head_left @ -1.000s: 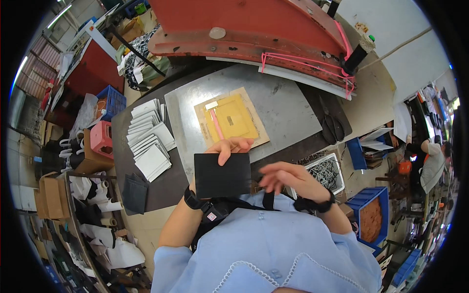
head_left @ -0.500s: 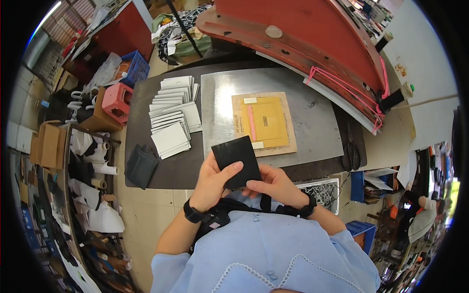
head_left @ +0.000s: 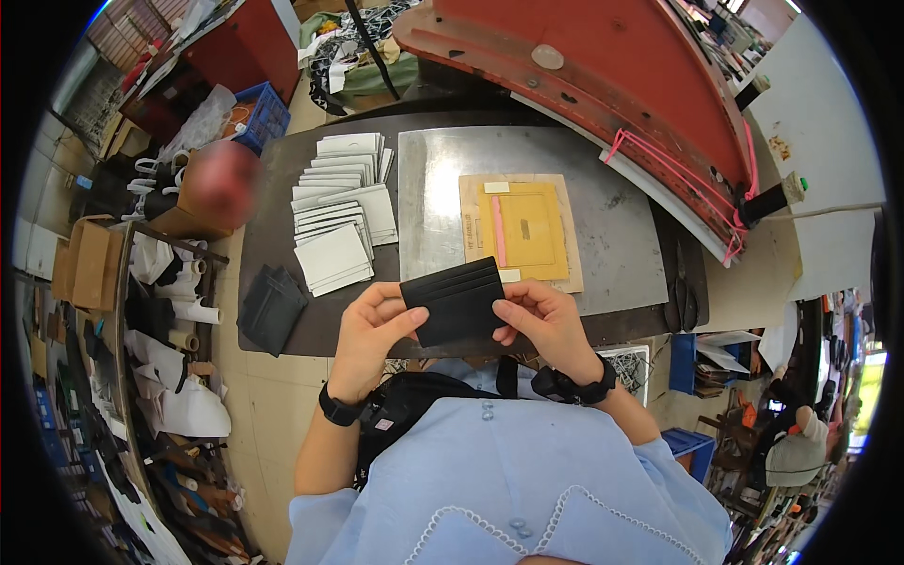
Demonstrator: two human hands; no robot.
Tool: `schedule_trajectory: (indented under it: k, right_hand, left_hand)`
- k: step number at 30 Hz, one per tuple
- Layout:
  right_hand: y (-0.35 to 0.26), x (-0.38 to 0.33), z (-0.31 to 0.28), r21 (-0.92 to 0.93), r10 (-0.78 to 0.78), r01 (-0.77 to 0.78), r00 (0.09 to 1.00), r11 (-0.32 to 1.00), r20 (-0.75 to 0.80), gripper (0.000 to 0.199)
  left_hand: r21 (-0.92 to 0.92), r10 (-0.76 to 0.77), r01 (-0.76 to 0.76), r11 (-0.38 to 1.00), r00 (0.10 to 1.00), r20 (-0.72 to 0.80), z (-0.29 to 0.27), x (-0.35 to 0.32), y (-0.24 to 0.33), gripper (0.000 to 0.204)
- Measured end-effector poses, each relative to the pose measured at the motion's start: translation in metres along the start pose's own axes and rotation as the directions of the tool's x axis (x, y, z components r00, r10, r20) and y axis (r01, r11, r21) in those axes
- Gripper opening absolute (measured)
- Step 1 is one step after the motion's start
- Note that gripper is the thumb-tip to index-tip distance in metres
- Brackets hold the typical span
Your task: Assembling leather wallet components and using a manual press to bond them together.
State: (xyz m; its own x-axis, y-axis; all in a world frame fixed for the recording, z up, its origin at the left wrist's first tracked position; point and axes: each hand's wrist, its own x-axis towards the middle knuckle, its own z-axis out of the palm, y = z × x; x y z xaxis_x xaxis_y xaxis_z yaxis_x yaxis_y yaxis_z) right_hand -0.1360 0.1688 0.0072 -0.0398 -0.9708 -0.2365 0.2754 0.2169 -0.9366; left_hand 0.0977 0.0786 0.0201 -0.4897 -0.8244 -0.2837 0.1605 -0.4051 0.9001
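1. Red machine arm spans 12 to 2 o'clock, pink cord along its lower edge
2. Dark counter carries a grey metal plate at centre
3. Tan template board with a pink strip lies on the plate, just at 1 o'clock of the hands
4. Fanned stack of white cards at 11 o'clock, on the counter
5. Pile of black pieces at 9 o'clock, counter's edge
6. Black card holder, slots facing up, held above the counter's near edge
7. Left hand pinches its left edge; right hand grips its right edge
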Motion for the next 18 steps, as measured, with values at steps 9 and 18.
schedule_trajectory:
  k: [9,18]
  right_hand:
    - [0.014,-0.001,0.021,0.009,0.043,-0.043,0.999,0.999,-0.028,0.032]
    - [0.022,0.016,0.042,-0.058,0.014,-0.012,0.999,0.998,0.031,0.041]
  left_hand:
    - [-0.018,0.067,-0.069,0.997,0.991,-0.119,-0.012,-0.005,-0.008,0.041]
    - [0.02,0.123,-0.122,0.992,0.983,-0.138,-0.04,-0.016,-0.007,0.044]
